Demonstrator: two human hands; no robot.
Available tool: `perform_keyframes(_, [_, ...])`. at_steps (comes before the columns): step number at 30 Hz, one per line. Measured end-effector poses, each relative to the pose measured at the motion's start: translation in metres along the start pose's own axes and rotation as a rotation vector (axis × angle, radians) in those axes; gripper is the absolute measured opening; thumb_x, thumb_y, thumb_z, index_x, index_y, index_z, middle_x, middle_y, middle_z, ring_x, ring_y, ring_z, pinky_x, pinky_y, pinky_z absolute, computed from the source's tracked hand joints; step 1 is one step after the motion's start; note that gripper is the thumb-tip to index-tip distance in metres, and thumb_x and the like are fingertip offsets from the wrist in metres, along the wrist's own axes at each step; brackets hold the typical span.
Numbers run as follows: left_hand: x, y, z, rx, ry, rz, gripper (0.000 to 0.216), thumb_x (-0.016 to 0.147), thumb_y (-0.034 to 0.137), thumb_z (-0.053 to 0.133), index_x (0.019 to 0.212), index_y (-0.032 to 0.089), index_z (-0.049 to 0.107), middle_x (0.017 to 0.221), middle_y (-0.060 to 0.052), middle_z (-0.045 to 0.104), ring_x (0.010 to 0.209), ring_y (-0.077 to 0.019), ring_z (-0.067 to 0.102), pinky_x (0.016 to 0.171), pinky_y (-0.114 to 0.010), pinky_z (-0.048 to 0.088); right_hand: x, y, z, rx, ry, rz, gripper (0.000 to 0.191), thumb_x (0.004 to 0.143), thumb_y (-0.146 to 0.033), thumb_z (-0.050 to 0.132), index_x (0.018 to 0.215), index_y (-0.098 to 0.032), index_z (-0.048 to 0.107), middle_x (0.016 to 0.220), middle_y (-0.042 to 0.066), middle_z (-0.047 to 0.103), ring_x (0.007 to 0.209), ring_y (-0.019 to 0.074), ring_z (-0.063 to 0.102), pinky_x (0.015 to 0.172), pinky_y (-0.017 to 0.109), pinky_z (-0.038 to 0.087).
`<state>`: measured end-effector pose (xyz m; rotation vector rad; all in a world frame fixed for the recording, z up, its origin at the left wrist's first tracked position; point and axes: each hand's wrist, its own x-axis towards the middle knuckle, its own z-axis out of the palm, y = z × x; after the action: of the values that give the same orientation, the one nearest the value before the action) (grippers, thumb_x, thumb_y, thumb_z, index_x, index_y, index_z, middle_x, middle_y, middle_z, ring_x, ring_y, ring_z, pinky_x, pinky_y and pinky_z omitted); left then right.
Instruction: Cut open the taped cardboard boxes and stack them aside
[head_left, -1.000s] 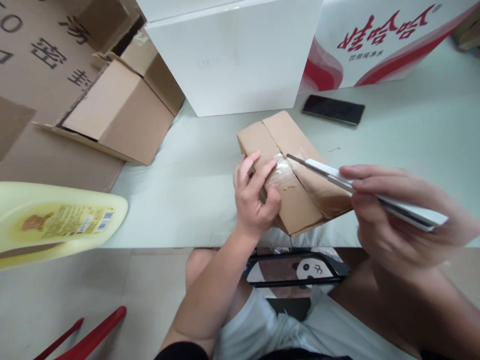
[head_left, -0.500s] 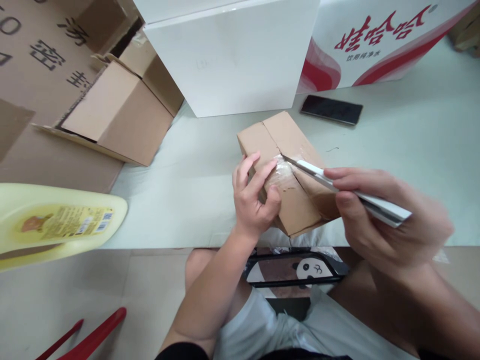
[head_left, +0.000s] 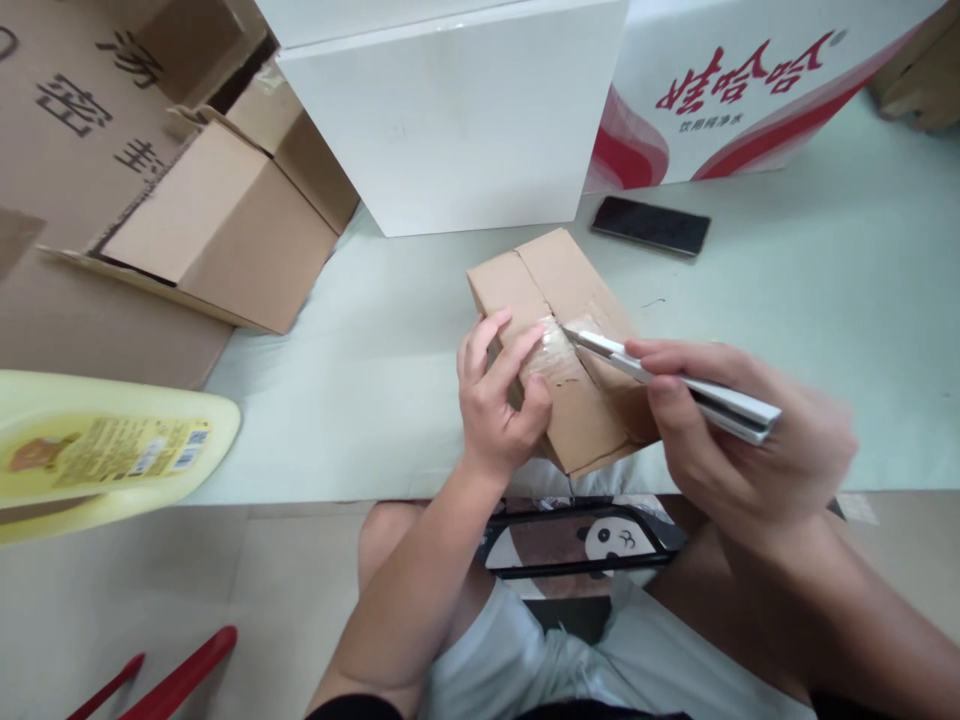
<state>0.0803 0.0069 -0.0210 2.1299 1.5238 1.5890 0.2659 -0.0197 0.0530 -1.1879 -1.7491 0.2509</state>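
A small cardboard box (head_left: 581, 260) sits near the front edge of the table, turned at an angle, with a seam across its top and clear tape (head_left: 553, 352) over the seam. My left hand (head_left: 499, 400) grips the box's left side, fingertips on the top beside the tape. In my right hand (head_left: 742, 450) is a white utility knife (head_left: 712, 400), held between thumb and fingers. Its blade points to the upper left, and the tip touches the taped seam.
A phone (head_left: 651, 225) lies behind the box. White cartons (head_left: 465, 130) stand at the back, one with red lettering (head_left: 742, 80). Open brown boxes (head_left: 255, 240) are at the left, near a yellow bottle (head_left: 112, 450). Below the table edge is a panda-printed item (head_left: 619, 540).
The knife has slid a little along the seam toward me, and my right hand has drawn back with it. My left hand keeps its hold on the box. The whole view has shifted slightly.
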Motion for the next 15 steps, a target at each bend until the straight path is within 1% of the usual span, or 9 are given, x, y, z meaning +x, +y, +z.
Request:
perform_keyframes(2, [0.0, -0.001, 0.001, 0.005, 0.003, -0.001, 0.041, 0.105, 0.046, 0.043, 0.125, 0.023, 0.071, 0.138, -0.013, 0.061, 0.132, -0.0283, 0.059, 0.112, -0.051, 0.049, 0.0, 0.0, -0.001, 0.026, 0.009, -0.001, 0.016, 0.095, -0.02, 0.066, 0.106, -0.031, 0.071, 0.103, -0.001, 0.081, 0.087, 0.0196, 0.079, 0.072, 0.034, 0.066])
perform_keyframes(6, [-0.001, 0.0, 0.003, -0.012, 0.021, 0.007, 0.04, 0.104, 0.044, 0.045, 0.125, 0.023, 0.071, 0.139, -0.013, 0.06, 0.131, -0.0288, 0.059, 0.112, -0.051, 0.05, -0.002, -0.002, -0.007, 0.052, 0.053, -0.087, 0.019, 0.092, -0.015, 0.067, 0.105, -0.029, 0.071, 0.1, 0.0, 0.08, 0.091, 0.018, 0.078, 0.079, 0.032, 0.066])
perform_keyframes(8, [-0.001, 0.001, 0.004, -0.015, 0.024, 0.011, 0.04, 0.104, 0.043, 0.044, 0.125, 0.024, 0.071, 0.139, -0.013, 0.061, 0.13, -0.0284, 0.06, 0.112, -0.051, 0.049, -0.002, -0.004, -0.011, 0.044, 0.068, -0.086, 0.02, 0.091, -0.015, 0.068, 0.104, -0.03, 0.071, 0.099, -0.001, 0.08, 0.091, 0.0182, 0.078, 0.08, 0.033, 0.066])
perform_keyframes(11, [0.0, 0.002, 0.005, -0.003, 0.022, 0.002, 0.04, 0.104, 0.043, 0.043, 0.124, 0.024, 0.072, 0.138, -0.013, 0.061, 0.13, -0.0283, 0.06, 0.112, -0.051, 0.05, -0.001, -0.005, -0.012, 0.028, 0.049, -0.072, 0.021, 0.091, -0.015, 0.067, 0.104, -0.032, 0.07, 0.1, -0.001, 0.08, 0.091, 0.0203, 0.078, 0.079, 0.036, 0.066])
perform_keyframes(15, [0.002, 0.001, 0.002, -0.014, 0.008, 0.001, 0.039, 0.103, 0.044, 0.046, 0.122, 0.022, 0.073, 0.136, -0.013, 0.062, 0.129, -0.0284, 0.06, 0.111, -0.05, 0.051, 0.002, -0.005, -0.008, -0.012, -0.04, -0.085, 0.018, 0.094, -0.015, 0.064, 0.101, -0.03, 0.07, 0.097, 0.0, 0.08, 0.084, 0.0191, 0.078, 0.073, 0.033, 0.065])
